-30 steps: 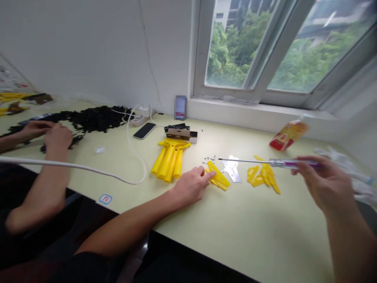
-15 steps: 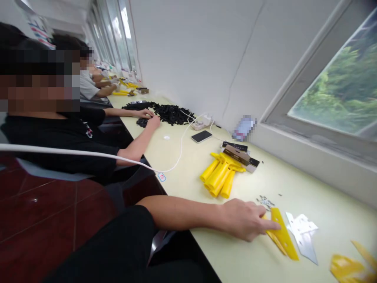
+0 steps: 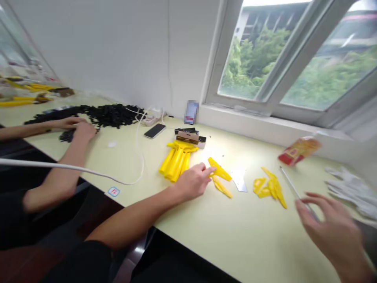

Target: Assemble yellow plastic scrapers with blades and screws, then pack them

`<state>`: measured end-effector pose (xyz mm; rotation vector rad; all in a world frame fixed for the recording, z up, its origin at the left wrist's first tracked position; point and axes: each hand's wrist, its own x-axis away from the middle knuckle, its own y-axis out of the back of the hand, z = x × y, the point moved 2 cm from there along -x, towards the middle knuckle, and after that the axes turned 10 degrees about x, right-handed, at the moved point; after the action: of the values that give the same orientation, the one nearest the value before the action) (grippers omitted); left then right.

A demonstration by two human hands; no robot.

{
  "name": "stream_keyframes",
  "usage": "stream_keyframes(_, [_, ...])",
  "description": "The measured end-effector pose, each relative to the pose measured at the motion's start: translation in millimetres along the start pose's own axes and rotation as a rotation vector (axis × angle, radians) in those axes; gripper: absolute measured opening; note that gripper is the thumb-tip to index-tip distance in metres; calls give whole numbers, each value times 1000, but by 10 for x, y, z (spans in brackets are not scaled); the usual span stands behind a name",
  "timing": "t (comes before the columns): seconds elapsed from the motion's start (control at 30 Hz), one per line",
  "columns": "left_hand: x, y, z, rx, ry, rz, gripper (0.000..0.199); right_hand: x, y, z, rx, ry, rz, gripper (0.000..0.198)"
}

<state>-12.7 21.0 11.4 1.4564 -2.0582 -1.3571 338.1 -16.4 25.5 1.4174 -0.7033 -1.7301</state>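
Centrally, just right of mid-frame, a yellow plate (image 3: 221, 171) sits at the fingers of the left hand (image 3: 193, 181). Long axis slants from upper left to lower right; the narrower end looks to be the lower-right one. Left hand narrow, index finger laid over the plate's left part; whether the thumb pinches from beneath, cannot tell. Handling, my judgement: press lightly near the edge, keep the plate from skidding, fingertips clear of any metal point.

Just below, a second yellow piece (image 3: 223, 188) lies on a similar slant. Beside, to the right, a silver plate (image 3: 240, 183), partly lost in glare. Farther right, loose yellow parts (image 3: 273, 185).

Lower right of frame: right hand (image 3: 331, 232), closed round a screwdriver (image 3: 290, 183), shaft pointing upper left. Best kept low and loose, I judge, while away from the plate.

Left of centre, yellow handles (image 3: 176, 162) rest bunched on the surface (image 3: 265, 239).
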Motion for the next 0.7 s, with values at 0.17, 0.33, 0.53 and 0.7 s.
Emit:
stream_keyframes(0.17, [-39,36,59,88,41,-89,38,-126,-401,824,-133,362,422,17])
stream_keyframes(0.33, [-39,14,64,92,14,-90,39,-65,-680,1292,-65,441,495,22])
stream_keyframes(0.53, [-45,5,64,112,8,-104,38,17,-840,1302,-70,363,472,17])
stream_keyframes(0.7, [-54,20,68,117,-23,-142,40,37,-869,1340,-150,220,446,20])
